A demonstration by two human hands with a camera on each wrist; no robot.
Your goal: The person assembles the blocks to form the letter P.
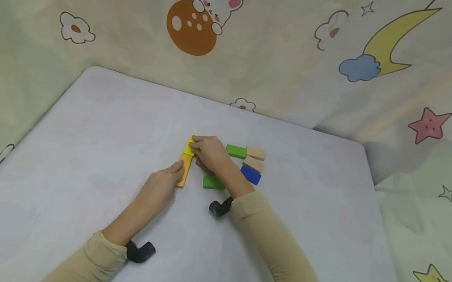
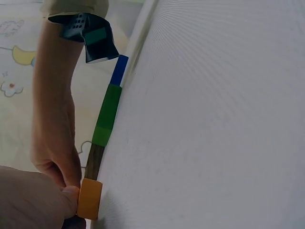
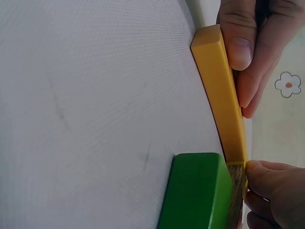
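Note:
My left hand (image 1: 162,185) lies against an orange block (image 1: 184,173), its thumb and fingertips pressing along the upper edge. Right at the orange block's far end is a yellow block (image 1: 189,146), which the thumb and fingers of my right hand (image 1: 211,151) pinch. Close to the near end of the right hand's fingers, a dark brown wooden block (image 2: 94,161) is partly covered in the head view. Beside it stands a green block (image 3: 194,193), below the right wrist in the head view.
To the right of my hands, a second green block (image 1: 236,151), two pale wooden blocks (image 1: 256,153) and a blue block (image 1: 250,174) form a curved row on the white table (image 1: 97,110). Black wrist cameras (image 1: 140,251) hang by both sleeves. A printed cloth (image 1: 265,36) rises behind the table.

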